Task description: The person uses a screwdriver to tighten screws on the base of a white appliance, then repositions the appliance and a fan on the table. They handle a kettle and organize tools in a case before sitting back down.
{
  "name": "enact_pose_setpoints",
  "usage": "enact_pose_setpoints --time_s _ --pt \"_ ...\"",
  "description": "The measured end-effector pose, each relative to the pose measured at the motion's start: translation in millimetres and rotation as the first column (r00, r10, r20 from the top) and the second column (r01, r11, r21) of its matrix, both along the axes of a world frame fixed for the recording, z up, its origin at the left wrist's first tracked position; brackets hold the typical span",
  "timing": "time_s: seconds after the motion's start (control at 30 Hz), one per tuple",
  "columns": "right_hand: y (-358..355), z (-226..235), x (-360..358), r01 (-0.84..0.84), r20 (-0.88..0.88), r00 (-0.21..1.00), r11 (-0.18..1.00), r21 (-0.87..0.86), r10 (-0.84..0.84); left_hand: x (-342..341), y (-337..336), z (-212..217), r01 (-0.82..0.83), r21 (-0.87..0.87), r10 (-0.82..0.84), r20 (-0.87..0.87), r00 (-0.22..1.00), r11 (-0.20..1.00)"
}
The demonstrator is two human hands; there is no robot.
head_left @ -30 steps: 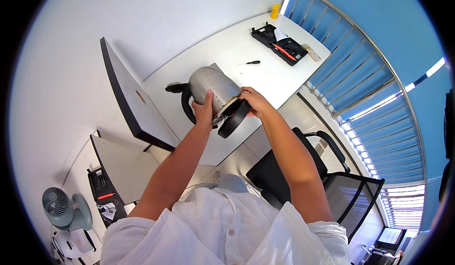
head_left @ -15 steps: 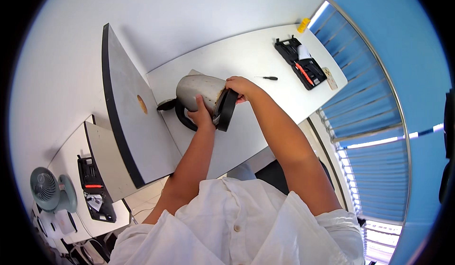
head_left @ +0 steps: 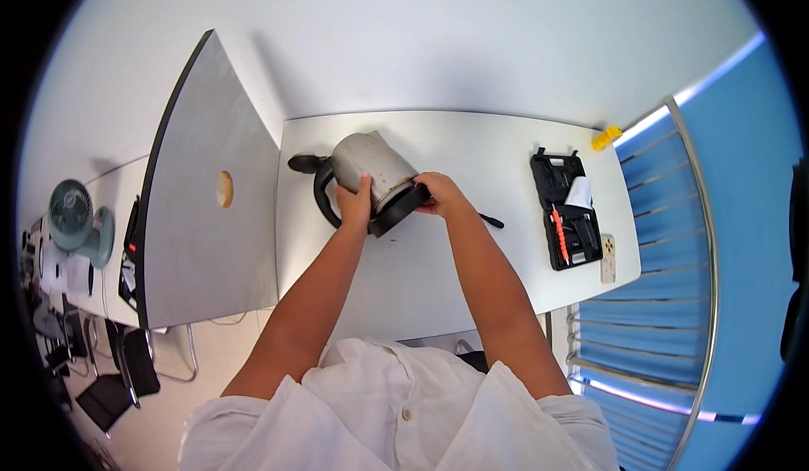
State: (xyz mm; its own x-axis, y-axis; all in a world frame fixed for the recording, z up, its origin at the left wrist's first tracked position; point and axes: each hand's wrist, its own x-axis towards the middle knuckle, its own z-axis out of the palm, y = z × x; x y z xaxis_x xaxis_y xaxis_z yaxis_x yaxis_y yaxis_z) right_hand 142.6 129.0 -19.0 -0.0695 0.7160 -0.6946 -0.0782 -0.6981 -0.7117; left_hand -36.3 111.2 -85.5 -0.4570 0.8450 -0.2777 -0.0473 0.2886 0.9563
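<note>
Because the steel kettle [head_left: 371, 166] is lying tipped on its side on the white desk [head_left: 472, 243], just right of the grey partition [head_left: 206, 218], it is risking a roll if either grip slackens. The left hand [head_left: 355, 204] is clasping its body near the black handle [head_left: 323, 197], while the right hand [head_left: 438, 195] is curling its fingers round the black base rim, both forearms reaching forward.

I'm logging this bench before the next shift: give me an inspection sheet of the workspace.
Surface: white table, mostly bare.
Job's things: steel kettle lying on its side, black base toward the person.
Clutter: open black tool case, dark screwdriver, yellow item, phone.
Hands: left hand on the kettle's body, right hand at its base.
Cables: nothing seen on the table.
Surroundings: grey divider panel, desk fan, blue blinds.
</note>
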Motion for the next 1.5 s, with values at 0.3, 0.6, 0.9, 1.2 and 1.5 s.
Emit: enact_pose_setpoints --time_s 0.3,0.6,0.9,1.2,1.5 --pt "-11 -6 19 0.327 -0.224 0.926 0.943 0.069 -0.304 -49 -91 17 0.330 0.060 -0.299 -0.295 0.907 0.942" --pt "-85 -62 24 0.355 -0.295 0.905 0.927 0.124 -0.307 -189 -332 14 0.302 -0.172 -0.340 -0.269 0.901 0.938" --pt "-115 -100 8 0.559 -0.179 0.828 0.812 0.169 -0.532 -351 -444 -37 0.033 -0.305 -0.179 -0.464 0.867 0.952" --pt "-224 -127 -82 0.258 0.588 0.297 0.656 0.709 -0.752 -557 -553 -77 -0.021 -0.436 -0.178 -0.408 0.895 0.900" --pt "-360 -86 -345 -0.810 0.766 0.575 0.327 0.487 0.287 -694 -588 -95 -0.204 -0.522 -0.084 -0.475 0.876 0.828"
